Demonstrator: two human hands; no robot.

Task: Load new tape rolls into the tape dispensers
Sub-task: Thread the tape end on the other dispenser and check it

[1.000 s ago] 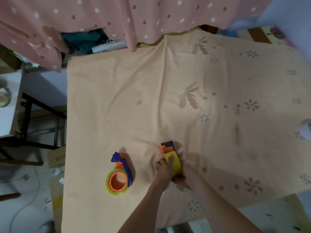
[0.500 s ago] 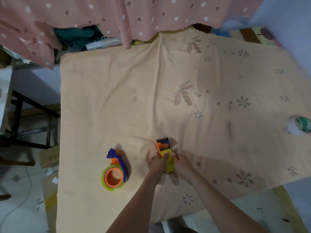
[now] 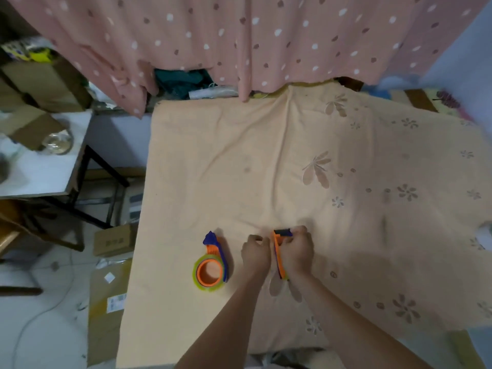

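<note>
Two orange-and-blue tape dispensers lie near the front of a table covered by a peach floral cloth (image 3: 239,161). The left dispenser (image 3: 211,265) lies flat with a yellowish tape roll on its orange hub; no hand touches it. The second dispenser (image 3: 278,251) stands on edge between my hands. My right hand (image 3: 296,251) wraps around its right side and top. My left hand (image 3: 255,253) sits curled against its left side, fingertips pinched together near the dispenser's head; whether they hold tape is hidden. The roll inside is mostly hidden.
A pink dotted curtain (image 3: 239,41) hangs over the table's far edge. A white side table (image 3: 40,169) with a glass jar and cardboard boxes stands to the left. Cardboard boxes (image 3: 114,239) lie on the floor beside the table's left edge.
The camera swung left, so the spare tape roll at the right left the view. My right hand moved up over the dispenser's head, and the dispenser now stands more on edge.
</note>
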